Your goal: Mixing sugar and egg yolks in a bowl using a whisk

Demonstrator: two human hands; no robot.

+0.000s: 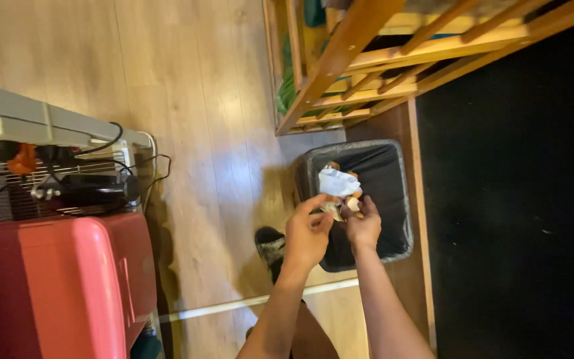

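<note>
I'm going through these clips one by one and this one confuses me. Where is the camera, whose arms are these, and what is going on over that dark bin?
The camera sits on a person's head and looks down, so the two bare arms rising from the bottom edge are that person's own. The left hand and right hand meet over a grey bin lined with a black bag, which stands on the wooden floor. Together they pinch some crumpled white paper with small scraps beneath it; what the scraps are is unclear. A dark shoe shows below the hands. Beside the bin stands a wooden rack; at the left are a red box and a wire grille with cables.
</note>
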